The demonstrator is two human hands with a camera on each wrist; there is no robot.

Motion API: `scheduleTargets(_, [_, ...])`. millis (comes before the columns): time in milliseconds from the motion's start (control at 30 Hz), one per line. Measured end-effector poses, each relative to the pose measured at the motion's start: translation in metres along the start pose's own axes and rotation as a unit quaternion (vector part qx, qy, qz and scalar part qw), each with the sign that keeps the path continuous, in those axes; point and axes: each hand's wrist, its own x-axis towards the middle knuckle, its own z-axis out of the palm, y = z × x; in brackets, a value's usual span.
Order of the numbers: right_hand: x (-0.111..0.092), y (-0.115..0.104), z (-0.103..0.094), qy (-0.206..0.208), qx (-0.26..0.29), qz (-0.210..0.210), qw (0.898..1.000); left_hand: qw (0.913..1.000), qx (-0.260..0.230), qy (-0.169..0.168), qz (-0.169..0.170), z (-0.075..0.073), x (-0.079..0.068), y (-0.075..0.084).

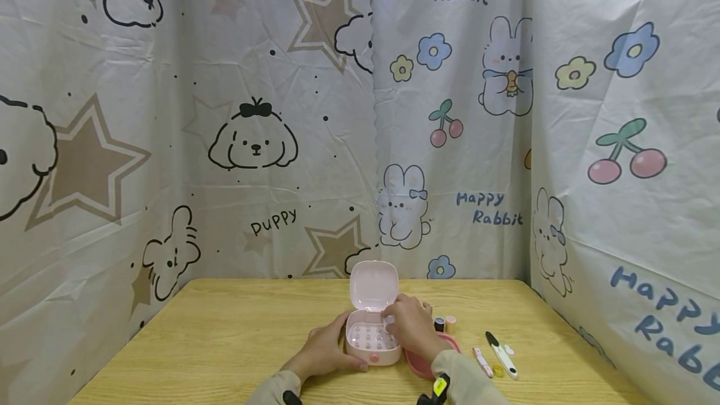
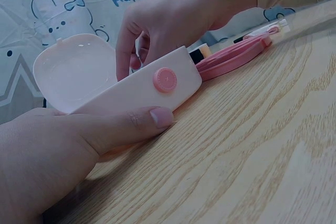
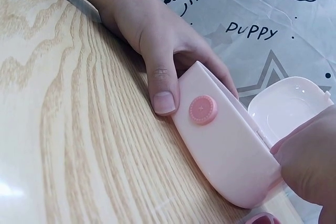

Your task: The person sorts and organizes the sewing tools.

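Note:
A pale pink storage box (image 1: pixel 374 358) stands on the table with its hinged lid (image 1: pixel 374 286) raised at the back. Rows of small pegs (image 1: pixel 368 336) line its inside, and a round darker pink button (image 2: pixel 165 80) marks the front wall. My left hand (image 1: pixel 326 349) grips the box's left side, thumb along the lower front, other fingers round the far side. The right hand (image 1: pixel 415 324) reaches over the right rim with bent fingers, its fingertips down inside the box. I cannot tell whether these fingertips pinch anything; the box wall partly hides them.
Right of the box lies a darker pink tray (image 1: pixel 419 367), partly under the right forearm. Behind it stand a black thread spool (image 1: pixel 439 324) and a peach one (image 1: pixel 450 324). Farther right are a black-and-white slim tool (image 1: pixel 502 355), a small pink-and-white item (image 1: pixel 482 361) and a yellow piece (image 1: pixel 498 370).

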Motion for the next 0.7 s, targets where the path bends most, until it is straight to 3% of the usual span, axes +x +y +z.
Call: scheduleTargets(700, [0.0008,-0.0028,-0.0013,-0.016,-0.011,0.009,1.0,1.0,-0.003,-0.003,-0.003,0.0001,0.0,0.0007])
